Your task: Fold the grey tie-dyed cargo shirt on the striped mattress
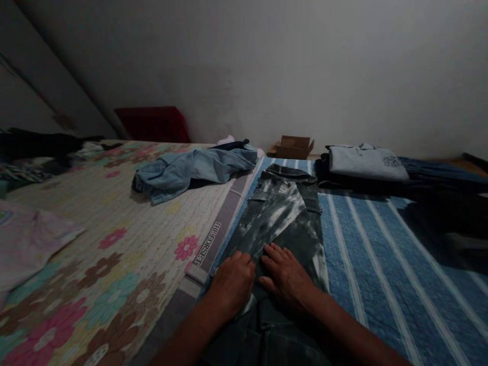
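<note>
Blotchy dark gray-and-white cloth pants (pixel 293 221), laid long
They're touched by the spread right hand (pixel 286 274); whether they're pinched by the curled left hand (pixel 233 280) cannot be told.

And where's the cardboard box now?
In the head view, the cardboard box sits right of centre by the wall, beyond the mottled trousers and left of the grey garment.

Pants (pixel 293 229) pt. hidden under L hand (pixel 234 278) & R hand (pixel 287 274). Pink cloth (pixel 34 239) cut off, L edge. Logo (pixel 391 161) on grey top (pixel 358 162) too sm. to read.
</note>
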Demonstrator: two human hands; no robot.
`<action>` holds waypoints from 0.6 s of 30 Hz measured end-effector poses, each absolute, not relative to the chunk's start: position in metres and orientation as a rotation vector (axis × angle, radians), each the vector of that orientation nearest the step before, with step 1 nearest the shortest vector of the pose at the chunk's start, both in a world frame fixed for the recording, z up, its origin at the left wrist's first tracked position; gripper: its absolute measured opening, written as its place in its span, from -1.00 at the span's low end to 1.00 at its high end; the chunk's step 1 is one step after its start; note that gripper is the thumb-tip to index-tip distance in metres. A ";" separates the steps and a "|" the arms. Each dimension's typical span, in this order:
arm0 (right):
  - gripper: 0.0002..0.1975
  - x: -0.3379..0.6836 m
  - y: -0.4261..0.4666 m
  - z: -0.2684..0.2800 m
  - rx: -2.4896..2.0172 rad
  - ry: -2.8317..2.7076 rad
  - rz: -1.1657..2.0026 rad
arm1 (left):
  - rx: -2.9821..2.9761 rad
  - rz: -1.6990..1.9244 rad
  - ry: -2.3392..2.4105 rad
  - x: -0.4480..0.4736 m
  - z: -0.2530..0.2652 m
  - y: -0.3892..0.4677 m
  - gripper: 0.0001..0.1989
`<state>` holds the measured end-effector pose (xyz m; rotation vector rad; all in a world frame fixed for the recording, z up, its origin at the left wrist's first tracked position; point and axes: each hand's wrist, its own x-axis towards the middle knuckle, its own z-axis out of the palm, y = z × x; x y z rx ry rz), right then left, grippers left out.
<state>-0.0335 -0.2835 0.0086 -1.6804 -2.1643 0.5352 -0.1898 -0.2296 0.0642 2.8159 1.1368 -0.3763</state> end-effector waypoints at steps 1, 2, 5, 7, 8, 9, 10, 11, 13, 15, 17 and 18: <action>-0.49 -0.033 -0.284 0.009 -1.677 -2.150 0.545 | 2.812 -0.371 1.151 -0.188 0.065 -0.229 -0.84; -0.47 -0.033 -0.284 0.009 -1.675 -2.136 0.552 | 2.810 -0.360 1.166 -0.187 0.065 -0.229 -0.84; -0.41 -0.032 -0.283 0.010 -1.669 -2.129 0.571 | 2.816 -0.307 1.208 -0.181 0.067 -0.227 -0.81; -0.43 -0.033 -0.282 0.010 -1.665 -2.148 0.593 | 2.824 -0.240 1.244 -0.177 0.067 -0.225 -0.77; -0.45 -0.033 -0.282 0.011 -1.665 -2.156 0.604 | 2.825 -0.195 1.254 -0.175 0.065 -0.225 -0.74; -0.46 -0.033 -0.282 0.011 -1.667 -2.160 0.615 | 2.821 -0.153 1.254 -0.174 0.062 -0.224 -0.71; -0.46 -0.033 -0.282 0.012 -1.670 -2.160 0.628 | 2.809 -0.125 1.249 -0.173 0.058 -0.223 -0.67; -0.45 -0.033 -0.282 0.013 -1.673 -2.156 0.642 | 2.787 -0.116 1.243 -0.174 0.052 -0.223 -0.62; -0.43 -0.031 -0.282 0.015 -1.667 -2.144 0.679 | 2.728 -0.134 1.239 -0.176 0.040 -0.223 -0.55; -0.41 -0.028 -0.283 0.017 -1.626 -2.128 0.721 | 2.684 -0.155 1.227 -0.180 0.030 -0.224 -0.52; -0.47 -0.023 -0.283 0.019 -1.547 -2.096 0.747 | 2.675 -0.158 1.200 -0.184 0.024 -0.224 -0.49; -0.52 -0.021 -0.281 0.019 -1.511 -2.069 0.744 | 2.675 -0.166 1.191 -0.185 0.023 -0.224 -0.48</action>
